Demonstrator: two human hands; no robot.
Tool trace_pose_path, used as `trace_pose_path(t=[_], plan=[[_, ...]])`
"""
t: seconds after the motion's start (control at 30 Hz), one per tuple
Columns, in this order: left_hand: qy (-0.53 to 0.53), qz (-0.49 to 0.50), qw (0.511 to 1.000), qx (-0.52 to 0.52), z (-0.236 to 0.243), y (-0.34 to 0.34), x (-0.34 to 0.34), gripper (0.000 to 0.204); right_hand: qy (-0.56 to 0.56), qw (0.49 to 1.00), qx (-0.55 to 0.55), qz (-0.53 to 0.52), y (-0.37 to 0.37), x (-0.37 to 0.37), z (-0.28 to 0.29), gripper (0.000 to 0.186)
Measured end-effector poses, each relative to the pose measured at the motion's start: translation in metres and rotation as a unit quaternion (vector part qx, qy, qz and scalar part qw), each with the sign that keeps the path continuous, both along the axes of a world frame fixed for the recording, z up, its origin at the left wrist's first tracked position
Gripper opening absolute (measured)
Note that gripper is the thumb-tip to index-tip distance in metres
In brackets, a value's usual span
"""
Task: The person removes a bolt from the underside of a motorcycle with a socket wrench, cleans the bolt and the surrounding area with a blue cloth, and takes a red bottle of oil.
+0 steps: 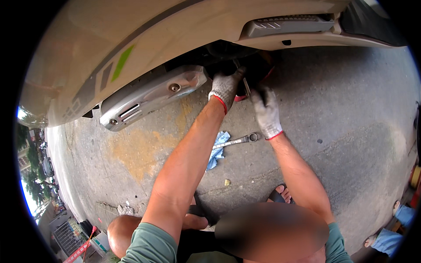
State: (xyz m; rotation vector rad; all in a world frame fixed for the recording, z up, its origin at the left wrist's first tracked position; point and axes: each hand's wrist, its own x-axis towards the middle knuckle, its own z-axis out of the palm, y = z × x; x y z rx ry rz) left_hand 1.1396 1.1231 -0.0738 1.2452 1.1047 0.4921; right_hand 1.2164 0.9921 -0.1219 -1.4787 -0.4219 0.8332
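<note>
Both my hands wear pale knitted gloves with red cuffs and darkened fingers. My left hand (225,85) reaches under the scooter body (175,35), just right of its silver exhaust cover (153,97). Its fingers close round a slim metal bar (247,86) that slants down out of the dark underside. The bar's upper end is lost in shadow, so its kind does not show. Beside the bar's lower end is my right hand (266,111), its fingers apart; whether they touch the bar is unclear. Something red (240,98) shows behind the bar, partly hidden.
On the concrete below my hands lies a ring-ended wrench (239,141), partly over a crumpled blue cloth (215,157). A small yellowish scrap (227,182) is nearer my feet. At the right edge, another person's feet and blue trouser legs (386,242) show.
</note>
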Motion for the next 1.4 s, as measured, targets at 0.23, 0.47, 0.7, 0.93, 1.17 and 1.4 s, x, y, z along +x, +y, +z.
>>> trace_pose_path(t=[0.23,0.47,0.7,0.93,1.17,1.4], plan=[[-0.123,-0.036,0.991,0.032,-0.052,0.022,-0.014,0.049,0.532,0.811,0.101,0.221,-0.011,-0.003,0.029,0.048],[0.036,-0.022,0.999,0.029,-0.009,0.003,0.004,0.048,-0.309,0.932,-0.1,0.16,0.006,-0.009,-0.016,0.028],[-0.054,0.005,0.998,0.012,-0.014,0.006,-0.001,0.05,0.386,0.917,0.105,-0.002,-0.015,0.0,-0.002,0.041],[-0.049,-0.003,0.999,0.009,-0.024,0.009,-0.001,0.048,0.188,0.964,-0.02,0.184,0.0,-0.02,0.022,0.021],[-0.005,0.012,1.0,-0.004,-0.014,0.004,0.0,0.053,-0.358,0.933,0.009,0.026,-0.001,-0.012,0.005,0.025],[0.014,-0.058,0.993,0.098,-0.031,0.018,-0.005,0.049,0.432,0.884,0.055,0.169,-0.012,-0.017,0.021,0.032]])
